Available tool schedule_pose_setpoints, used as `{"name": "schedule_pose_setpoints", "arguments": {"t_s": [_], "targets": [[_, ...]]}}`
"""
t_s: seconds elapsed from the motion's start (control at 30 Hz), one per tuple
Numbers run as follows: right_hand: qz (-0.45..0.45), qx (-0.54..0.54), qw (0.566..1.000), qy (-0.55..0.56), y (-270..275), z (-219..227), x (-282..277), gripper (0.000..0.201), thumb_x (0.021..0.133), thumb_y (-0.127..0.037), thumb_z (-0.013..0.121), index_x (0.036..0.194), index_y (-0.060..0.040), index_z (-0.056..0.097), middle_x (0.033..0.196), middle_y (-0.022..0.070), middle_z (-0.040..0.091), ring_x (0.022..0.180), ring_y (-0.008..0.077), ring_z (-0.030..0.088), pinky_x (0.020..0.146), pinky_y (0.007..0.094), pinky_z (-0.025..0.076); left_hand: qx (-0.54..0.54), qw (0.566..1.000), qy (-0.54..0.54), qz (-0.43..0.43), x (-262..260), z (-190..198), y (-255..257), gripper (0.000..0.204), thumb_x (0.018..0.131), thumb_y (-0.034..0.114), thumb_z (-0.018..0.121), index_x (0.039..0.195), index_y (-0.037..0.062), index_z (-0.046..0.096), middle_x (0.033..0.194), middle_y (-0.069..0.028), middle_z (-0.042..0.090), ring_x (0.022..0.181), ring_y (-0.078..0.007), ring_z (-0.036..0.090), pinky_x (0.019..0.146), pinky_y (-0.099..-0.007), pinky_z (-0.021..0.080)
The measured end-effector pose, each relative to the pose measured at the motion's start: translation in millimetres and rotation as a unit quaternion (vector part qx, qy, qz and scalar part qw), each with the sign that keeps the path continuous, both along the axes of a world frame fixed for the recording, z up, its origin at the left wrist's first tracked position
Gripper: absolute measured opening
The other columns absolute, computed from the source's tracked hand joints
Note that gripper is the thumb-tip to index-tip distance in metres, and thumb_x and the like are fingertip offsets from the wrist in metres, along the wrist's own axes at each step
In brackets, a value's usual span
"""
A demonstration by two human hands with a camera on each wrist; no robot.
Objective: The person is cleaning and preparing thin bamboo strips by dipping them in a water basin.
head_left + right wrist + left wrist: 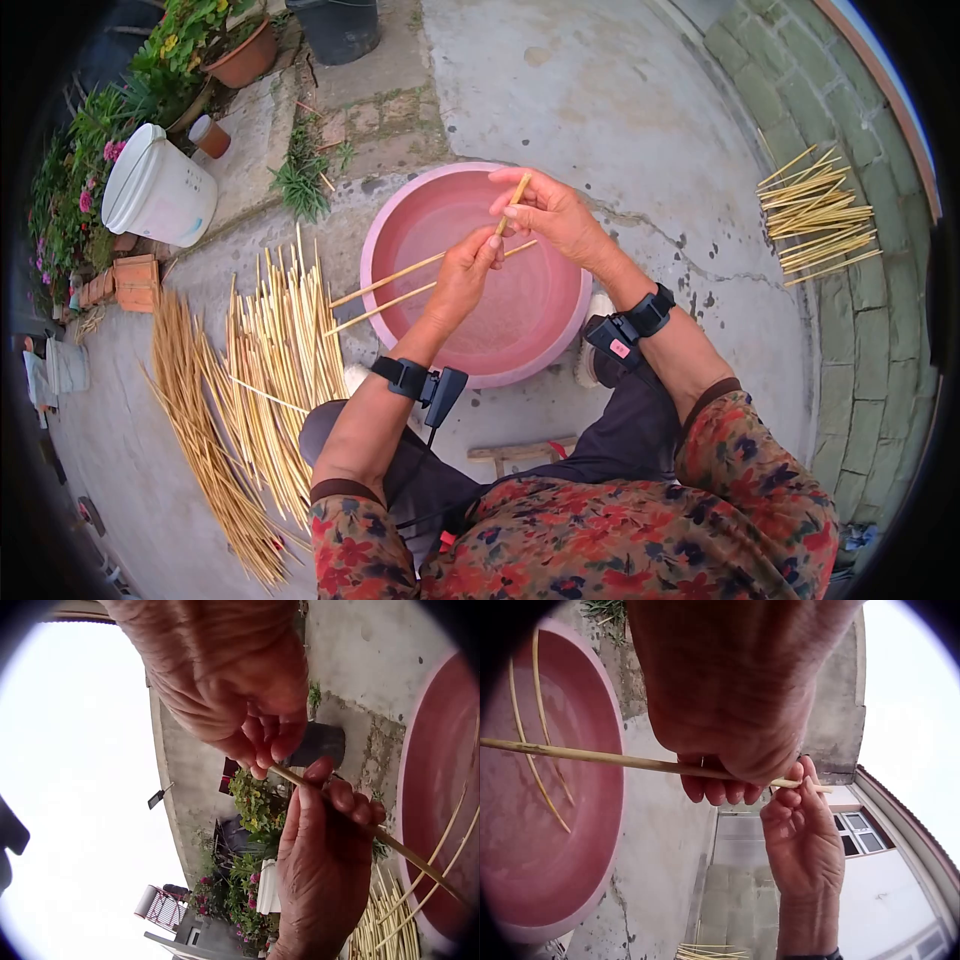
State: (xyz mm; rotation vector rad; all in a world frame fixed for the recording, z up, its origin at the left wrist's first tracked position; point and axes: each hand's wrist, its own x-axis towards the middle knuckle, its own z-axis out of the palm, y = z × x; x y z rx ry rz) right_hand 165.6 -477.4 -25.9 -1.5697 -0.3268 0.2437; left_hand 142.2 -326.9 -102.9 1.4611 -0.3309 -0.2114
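Observation:
Over the pink tub, my left hand grips a thin tan plant stalk, fingers curled round it. At the stalk's upper end, my right hand pinches it between thumb and fingertips. The left wrist view shows the stalk running long past the left hand, over the tub. Its tip pokes out just beyond the right hand there. In the right wrist view the left hand wraps the stalk close below the right fingertips. Two slender stalks lie inside the tub.
Bundles of pale stalks and browner ones lie on the concrete to the left. A smaller pile of stalks is at the right by the brick edging. A white bucket and potted plants stand at upper left.

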Motion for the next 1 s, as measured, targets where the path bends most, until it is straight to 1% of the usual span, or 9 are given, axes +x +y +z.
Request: {"name": "schedule_pose_setpoints", "arguments": {"t_s": [0.07, 0.2, 0.3, 0.37, 0.4, 0.47, 0.7, 0.8, 1.0], "targets": [[0.067, 0.012, 0.996, 0.061, -4.6, -14.2, -3.5, 0.032, 0.085, -0.010, 0.047, 0.115, -0.0028, 0.046, 0.085, 0.0023, 0.055, 0.065, 0.0055, 0.049, 0.059, 0.0196, 0.042, -0.005, 1.000, -0.008, 0.014, 3.2, 6.2, -7.2, 0.031, 0.091, 0.018, 0.042, 0.118, 0.0023, 0.049, 0.073, 0.0013, 0.047, 0.065, -0.0067, 0.043, 0.061, -0.0221, 0.040], [0.040, -0.008, 0.998, 0.043, -11.7, -12.8, -1.7, 0.030, 0.085, -0.010, 0.046, 0.114, -0.0016, 0.047, 0.088, 0.0028, 0.056, 0.067, 0.0054, 0.049, 0.060, 0.0201, 0.041, -0.029, 1.000, 0.003, -0.007, 6.0, 10.4, -13.2, 0.036, 0.092, 0.018, 0.040, 0.124, 0.0032, 0.043, 0.075, 0.0015, 0.047, 0.067, -0.0063, 0.043, 0.062, -0.0216, 0.040], [0.019, -0.018, 1.000, 0.018, -13.0, -10.3, -3.1, 0.029, 0.085, -0.010, 0.046, 0.113, -0.0017, 0.049, 0.087, 0.0025, 0.057, 0.068, 0.0047, 0.049, 0.059, 0.0195, 0.040, -0.054, 0.998, 0.024, 0.007, 4.7, 11.4, -20.0, 0.030, 0.092, 0.018, 0.039, 0.113, 0.0013, 0.051, 0.076, 0.0013, 0.047, 0.068, -0.0063, 0.043, 0.063, -0.0212, 0.039], [-0.005, 0.005, 1.000, 0.031, -10.7, -7.1, -3.5, 0.028, 0.086, -0.011, 0.045, 0.112, -0.0017, 0.050, 0.087, 0.0024, 0.058, 0.068, 0.0042, 0.048, 0.059, 0.0185, 0.040, -0.046, 0.999, 0.009, 0.020, 4.3, 12.4, -20.8, 0.023, 0.092, 0.018, 0.040, 0.096, 0.0016, 0.055, 0.074, 0.0012, 0.048, 0.067, -0.0063, 0.044, 0.061, -0.0211, 0.039], [-0.004, 0.005, 1.000, 0.030, -9.4, -7.1, -3.3, 0.028, 0.086, -0.011, 0.045, 0.112, -0.0017, 0.050, 0.087, 0.0024, 0.058, 0.068, 0.0042, 0.048, 0.059, 0.0185, 0.040, -0.046, 0.999, 0.008, 0.020, 4.3, 12.8, -21.0, 0.023, 0.092, 0.018, 0.040, 0.096, 0.0016, 0.055, 0.074, 0.0012, 0.048, 0.067, -0.0063, 0.044, 0.061, -0.0211, 0.039], [-0.014, 0.021, 0.999, 0.024, -6.1, -6.6, -2.6, 0.029, 0.087, -0.012, 0.043, 0.113, -0.0017, 0.049, 0.088, 0.0029, 0.057, 0.066, 0.0039, 0.046, 0.059, 0.0177, 0.039, -0.046, 0.998, 0.001, 0.045, 4.7, 14.0, -20.8, 0.020, 0.091, 0.018, 0.042, 0.084, 0.0032, 0.053, 0.072, 0.0013, 0.048, 0.065, -0.0064, 0.044, 0.059, -0.0208, 0.039], [-0.030, 0.022, 0.999, -0.005, 4.9, -4.1, -7.1, 0.033, 0.089, -0.014, 0.039, 0.119, -0.0012, 0.043, 0.089, 0.0031, 0.057, 0.065, 0.0040, 0.042, 0.060, 0.0175, 0.040, -0.064, 0.995, -0.001, 0.070, 3.9, 20.9, -18.1, 0.020, 0.091, 0.018, 0.042, 0.085, 0.0032, 0.054, 0.070, 0.0020, 0.047, 0.063, -0.0059, 0.044, 0.057, -0.0201, 0.038], [-0.027, 0.027, 0.999, 0.016, 7.1, -4.5, -8.3, 0.033, 0.090, -0.012, 0.038, 0.120, -0.0005, 0.042, 0.090, 0.0033, 0.056, 0.066, 0.0037, 0.041, 0.061, 0.0176, 0.040, -0.095, 0.994, 0.012, 0.047, 3.9, 17.5, -17.1, 0.020, 0.091, 0.017, 0.042, 0.086, 0.0029, 0.054, 0.069, 0.0024, 0.045, 0.062, -0.0057, 0.042, 0.057, -0.0198, 0.037], [-0.028, 0.037, 0.999, -0.001, 10.3, 0.7, -6.1, 0.031, 0.091, -0.011, 0.036, 0.119, 0.0000, 0.042, 0.087, 0.0056, 0.055, 0.062, 0.0060, 0.047, 0.054, 0.0193, 0.044, -0.118, 0.991, 0.023, 0.066, 0.6, 20.3, -20.2, 0.020, 0.092, 0.017, 0.041, 0.086, 0.0027, 0.054, 0.068, 0.0027, 0.044, 0.061, -0.0055, 0.041, 0.056, -0.0198, 0.036]]}}
